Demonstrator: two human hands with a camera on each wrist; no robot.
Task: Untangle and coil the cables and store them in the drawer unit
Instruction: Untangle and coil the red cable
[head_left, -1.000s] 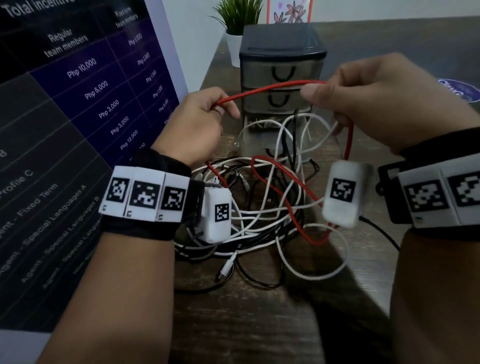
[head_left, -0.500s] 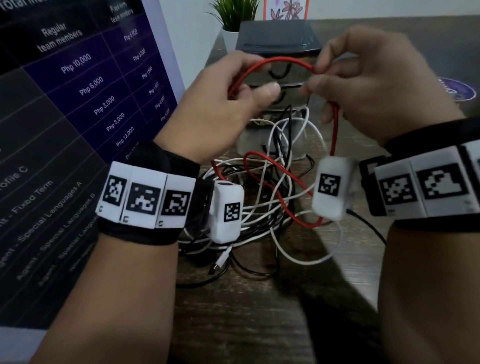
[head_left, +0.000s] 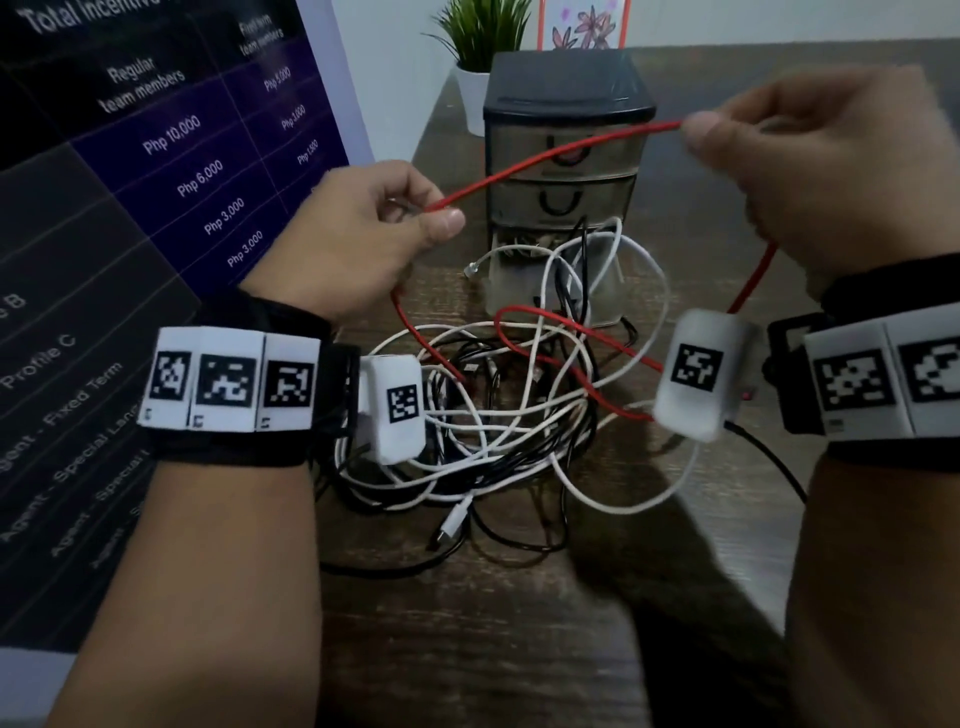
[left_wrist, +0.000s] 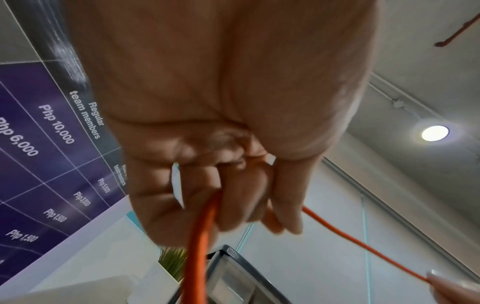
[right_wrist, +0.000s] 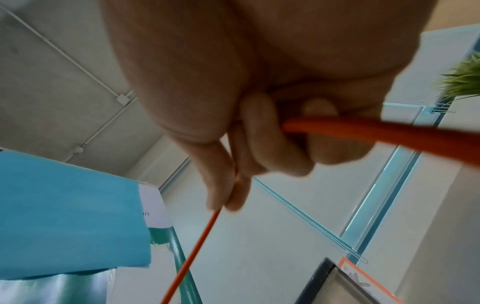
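Note:
A red cable (head_left: 561, 156) stretches taut between my two hands above the table. My left hand (head_left: 374, 228) grips one part of it; in the left wrist view the red cable (left_wrist: 202, 226) runs out from under the curled fingers. My right hand (head_left: 789, 156) pinches the cable between thumb and fingers; the right wrist view shows the red cable (right_wrist: 363, 131) passing through that hand. The rest of the red cable drops into a tangle of white and black cables (head_left: 509, 426) on the wooden table. Behind the tangle stands a small dark drawer unit (head_left: 566, 156), its bottom drawer (head_left: 550, 280) pulled open.
A large printed board (head_left: 156, 208) leans along the left side. A potted plant (head_left: 478, 57) and a framed flower picture (head_left: 582, 26) stand behind the drawer unit. A white connector (head_left: 452, 525) lies at the tangle's near edge. Bare wooden table (head_left: 467, 649) lies nearer me.
My hands were close together in front of the drawer unit half a second ago; they have moved apart, the right one up and right, the left one down, pulling the red cable straight.

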